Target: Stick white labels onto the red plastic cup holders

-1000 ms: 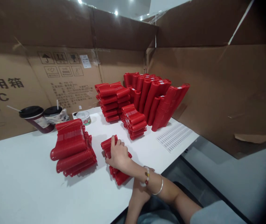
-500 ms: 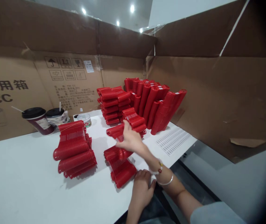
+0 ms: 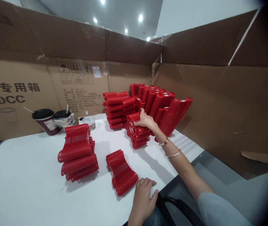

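My right hand (image 3: pixel 146 121), with a beaded and a silver bracelet at the wrist, grips a bundle of nested red ribbed plastic pieces (image 3: pixel 134 116) on top of the middle stack (image 3: pixel 140 138). Part of that bundle is hidden under the hand. My left hand (image 3: pixel 143 197) rests at the table's near edge, thumb apart from loosely bent fingers, holding nothing. Just beyond its fingertips lies a single red bundle (image 3: pixel 121 172), narrow at the waist. Farther left sits another pile of red bundles (image 3: pixel 78 153).
Behind stand a taller red stack (image 3: pixel 118 108) and upright red rolls (image 3: pixel 157 102) with small white labels. A printed label sheet (image 3: pixel 185 145) lies at right. Lidded cups (image 3: pixel 45 121) and a clear tub (image 3: pixel 89 122) are at back left. Cardboard walls (image 3: pixel 124 73) enclose the table (image 3: pixel 37 175).
My right hand has carried a red bundle away from above the near one and onto the middle stack, farther back and right. My left hand has barely moved. The view has shifted slightly.
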`<action>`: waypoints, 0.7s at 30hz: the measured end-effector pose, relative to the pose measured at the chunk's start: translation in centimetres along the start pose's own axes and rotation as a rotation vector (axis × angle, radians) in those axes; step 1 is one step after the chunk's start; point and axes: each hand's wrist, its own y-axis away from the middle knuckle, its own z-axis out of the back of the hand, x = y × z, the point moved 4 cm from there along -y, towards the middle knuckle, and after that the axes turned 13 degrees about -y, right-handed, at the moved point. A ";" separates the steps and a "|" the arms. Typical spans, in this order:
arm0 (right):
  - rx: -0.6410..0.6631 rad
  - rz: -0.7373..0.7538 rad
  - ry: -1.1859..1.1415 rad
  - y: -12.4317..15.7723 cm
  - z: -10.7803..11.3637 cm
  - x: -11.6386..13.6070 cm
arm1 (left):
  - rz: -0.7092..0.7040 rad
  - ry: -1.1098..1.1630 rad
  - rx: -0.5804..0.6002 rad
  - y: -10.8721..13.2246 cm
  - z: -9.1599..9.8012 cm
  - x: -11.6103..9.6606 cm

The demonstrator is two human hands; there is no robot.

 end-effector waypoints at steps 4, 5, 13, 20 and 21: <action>0.002 -0.008 -0.037 0.0 -0.5 -0.6 | 0.000 -0.021 0.010 -0.1 0.1 -0.1; -0.008 -0.001 -0.048 0.0 -0.5 -0.7 | -0.001 -0.027 0.014 -0.1 0.1 -0.2; -0.339 0.209 -0.189 4.3 0.4 0.9 | -0.004 -0.043 0.022 -0.1 0.3 -0.5; 0.333 0.288 -0.104 15.8 -11.6 4.6 | 0.009 -0.048 0.088 -0.4 -1.5 1.1; 0.359 0.241 -0.095 16.6 -12.9 4.8 | 0.009 -0.047 0.093 -0.4 -1.8 1.3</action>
